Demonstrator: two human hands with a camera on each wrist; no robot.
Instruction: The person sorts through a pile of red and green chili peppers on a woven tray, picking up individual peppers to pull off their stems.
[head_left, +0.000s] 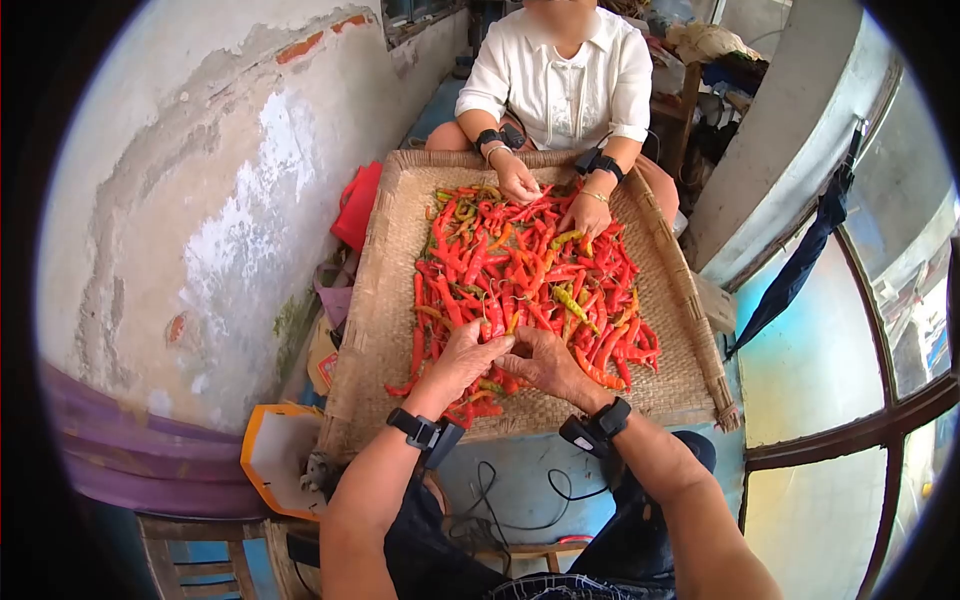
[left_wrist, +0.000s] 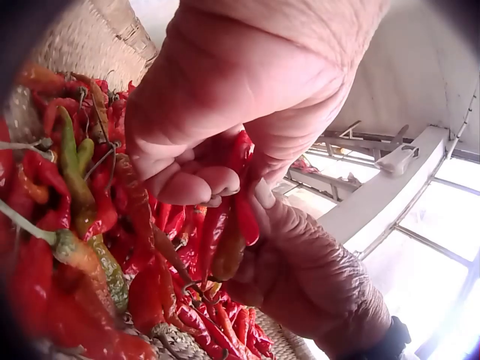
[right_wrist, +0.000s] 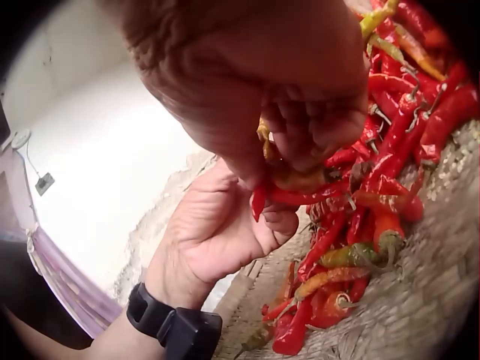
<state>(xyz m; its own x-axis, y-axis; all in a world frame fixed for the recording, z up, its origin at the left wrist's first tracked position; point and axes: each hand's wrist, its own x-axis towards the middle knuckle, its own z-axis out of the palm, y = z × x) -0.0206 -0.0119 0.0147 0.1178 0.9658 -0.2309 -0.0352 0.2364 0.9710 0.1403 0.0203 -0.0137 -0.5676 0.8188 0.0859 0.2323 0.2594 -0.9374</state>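
My left hand (head_left: 462, 358) and right hand (head_left: 548, 364) meet over the near part of a heap of chili peppers. Between them, in the left wrist view, is a glossy red chili pepper (left_wrist: 246, 219); the left fingers curl round it and the right thumb pinches it near its lower end. A brownish-orange chili pepper (left_wrist: 229, 259) hangs close beside it, next to the right fingers. In the right wrist view, the red pepper's tip (right_wrist: 258, 204) pokes out below the right hand (right_wrist: 262, 97), above the left palm (right_wrist: 217, 232). The pepper's upper part is hidden by fingers.
The heap of red chili peppers (head_left: 545, 270), with some green and orange ones, lies on a woven tray (head_left: 375, 300) with a raised rim. Across it, another person (head_left: 560, 80) has both hands in the peppers. A yellow-edged container (head_left: 285, 460) stands left; black cables (head_left: 510, 510) hang below.
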